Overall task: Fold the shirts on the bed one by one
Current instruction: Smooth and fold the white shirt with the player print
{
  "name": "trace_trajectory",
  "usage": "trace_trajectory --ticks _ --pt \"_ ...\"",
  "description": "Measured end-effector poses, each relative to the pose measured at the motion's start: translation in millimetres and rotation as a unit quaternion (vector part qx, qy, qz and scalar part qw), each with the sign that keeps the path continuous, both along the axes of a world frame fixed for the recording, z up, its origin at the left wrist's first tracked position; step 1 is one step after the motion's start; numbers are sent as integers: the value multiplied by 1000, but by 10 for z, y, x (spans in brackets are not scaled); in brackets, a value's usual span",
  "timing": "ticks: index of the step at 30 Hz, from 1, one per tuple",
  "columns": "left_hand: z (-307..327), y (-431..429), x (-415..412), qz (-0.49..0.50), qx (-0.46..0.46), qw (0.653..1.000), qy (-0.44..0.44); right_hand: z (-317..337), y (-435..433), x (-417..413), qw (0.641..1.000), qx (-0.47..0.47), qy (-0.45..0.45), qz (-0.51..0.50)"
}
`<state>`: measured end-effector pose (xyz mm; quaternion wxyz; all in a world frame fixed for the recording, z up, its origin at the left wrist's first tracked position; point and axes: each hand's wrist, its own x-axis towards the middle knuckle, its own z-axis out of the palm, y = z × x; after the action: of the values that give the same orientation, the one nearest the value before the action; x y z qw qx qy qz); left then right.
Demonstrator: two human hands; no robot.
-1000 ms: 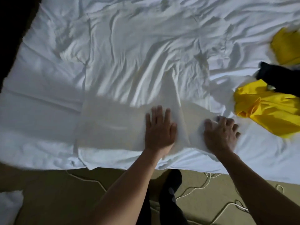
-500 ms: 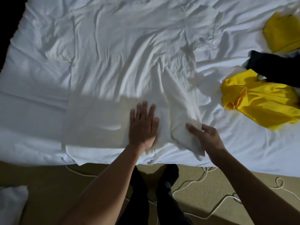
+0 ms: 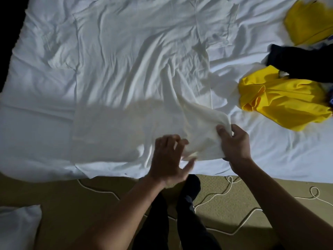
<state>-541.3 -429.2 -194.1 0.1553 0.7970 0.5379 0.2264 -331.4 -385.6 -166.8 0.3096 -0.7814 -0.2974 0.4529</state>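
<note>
A white shirt [image 3: 137, 65] lies spread face down on the white bed [image 3: 36, 109], its hem at the near edge. My right hand [image 3: 234, 143] pinches the shirt's lower right corner and lifts it off the sheet. My left hand [image 3: 169, 157] is blurred, fingers spread and loosely bent, over the hem just left of that raised corner; whether it touches the cloth is unclear.
A crumpled yellow shirt [image 3: 284, 103] lies on the bed's right side, a dark garment [image 3: 302, 64] behind it and another yellow piece [image 3: 308, 20] at the far right. White cords [image 3: 216, 195] trail over the carpet. A white pillow [image 3: 16, 226] lies at the lower left.
My right hand has lifted the shirt's lower right corner higher and to the right. My left hand has come off its flat press on the hem and drawn back toward the bed edge.
</note>
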Motion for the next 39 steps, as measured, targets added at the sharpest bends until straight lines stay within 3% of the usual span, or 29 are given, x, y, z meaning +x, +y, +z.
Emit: trace_trajectory --ticks 4,8,13,16,21,24,27,31,39 --pt "-110 -175 248 -19 -50 993 102 -19 -22 71 999 -29 11 -5" --pt "-126 -71 343 -4 -2 988 151 -40 -35 125 999 -29 -29 17" --pt "40 -165 331 -55 58 988 130 -33 -105 176 991 -29 -120 54" --pt "21 -327 238 -84 35 986 137 -69 -219 172 984 -55 -146 91" --pt "-40 -422 -68 -39 -32 980 190 -118 -280 164 975 -45 -185 117" --pt "-54 -509 -88 -81 -51 982 161 -150 -311 126 961 -49 -237 138" --pt "12 -535 -36 -33 -62 993 99 -166 -315 71 947 -63 -287 132" --pt "-112 -267 128 44 -54 994 89 -148 -149 3 961 -27 -258 91" --pt "-573 -56 227 17 -69 982 176 -392 -291 58 969 -44 -228 84"
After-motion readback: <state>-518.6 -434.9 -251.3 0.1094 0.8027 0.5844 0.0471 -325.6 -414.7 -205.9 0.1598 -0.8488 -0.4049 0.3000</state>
